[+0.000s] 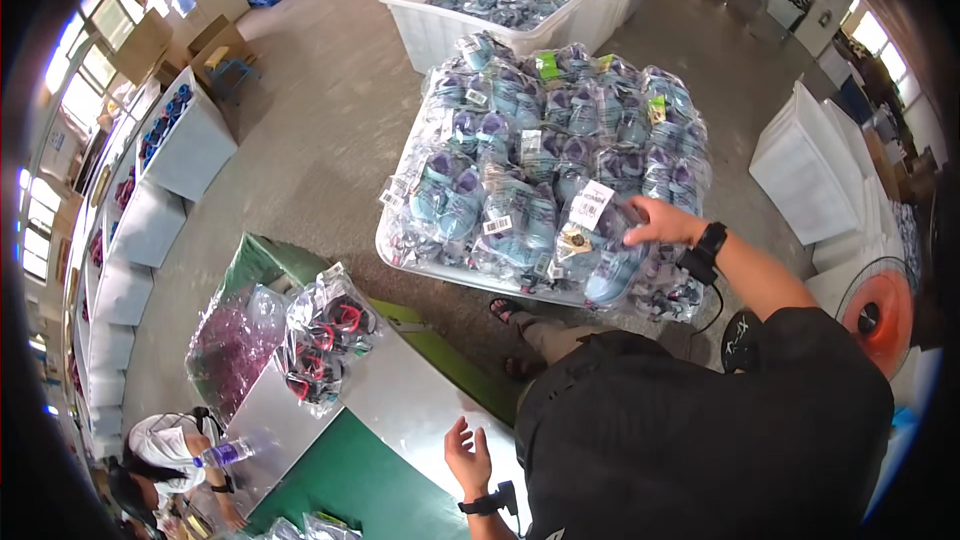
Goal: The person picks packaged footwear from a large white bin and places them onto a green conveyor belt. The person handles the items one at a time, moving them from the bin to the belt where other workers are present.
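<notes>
My right hand [662, 223] is closed on the edge of a clear-bagged pair of light blue shoes [610, 275] with a white tag, at the near right of a heaped white tub. Many similar bagged shoes [440, 195] in light blue and purple fill this tub around it. My left hand [467, 455] is over the edge of a metal-topped table [400, 370]; its fingers are apart and slightly curled, holding nothing. On that table's far end lie bagged black and red shoes [325, 340], well away from my left hand.
White tubs [440, 25] of bagged goods stand behind the heap. A green sack [245, 315] with purple plastic leans by the table. At lower left a person [170, 450] bends near a bottle [228, 453]. An orange fan [875, 317] stands at right.
</notes>
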The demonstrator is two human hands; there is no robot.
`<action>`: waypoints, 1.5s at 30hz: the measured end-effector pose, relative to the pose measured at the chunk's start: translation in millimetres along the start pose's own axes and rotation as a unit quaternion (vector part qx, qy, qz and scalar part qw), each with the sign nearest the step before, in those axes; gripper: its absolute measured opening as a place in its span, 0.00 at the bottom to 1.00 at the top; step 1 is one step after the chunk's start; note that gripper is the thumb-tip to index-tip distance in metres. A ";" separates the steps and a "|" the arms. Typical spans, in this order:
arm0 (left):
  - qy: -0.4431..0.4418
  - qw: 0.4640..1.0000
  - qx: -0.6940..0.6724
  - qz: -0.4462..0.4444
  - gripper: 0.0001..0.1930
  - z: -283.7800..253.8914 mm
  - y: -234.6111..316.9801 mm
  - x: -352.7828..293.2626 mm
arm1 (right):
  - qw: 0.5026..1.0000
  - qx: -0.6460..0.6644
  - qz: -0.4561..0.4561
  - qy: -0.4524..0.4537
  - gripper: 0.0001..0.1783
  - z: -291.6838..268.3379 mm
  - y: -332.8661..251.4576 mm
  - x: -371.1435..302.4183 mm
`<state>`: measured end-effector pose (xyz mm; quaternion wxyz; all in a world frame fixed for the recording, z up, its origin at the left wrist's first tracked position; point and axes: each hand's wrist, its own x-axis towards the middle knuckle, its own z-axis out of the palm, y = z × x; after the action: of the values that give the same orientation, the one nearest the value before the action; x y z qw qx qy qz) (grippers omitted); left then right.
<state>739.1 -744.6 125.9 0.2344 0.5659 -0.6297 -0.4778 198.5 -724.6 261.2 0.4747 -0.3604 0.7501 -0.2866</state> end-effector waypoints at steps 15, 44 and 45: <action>-0.014 0.999 0.013 -0.026 0.21 -7.5 -1.1 12.5 | 0.940 -0.221 -0.115 0.235 0.29 21.0 80.6 125.1; 0.120 0.982 -0.039 -0.143 0.18 -45.8 -111.4 -16.9 | 0.977 0.151 -0.087 0.127 0.09 11.0 -6.7 32.2; 0.116 0.984 -0.033 -0.132 0.19 -46.6 -108.1 -17.3 | 0.977 0.166 -0.092 0.094 0.09 27.8 -7.7 31.2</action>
<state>835.2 -733.6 56.6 0.2590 0.6879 -0.5017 -0.4560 217.1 -756.9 240.7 0.4266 -0.3156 0.6969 -0.4825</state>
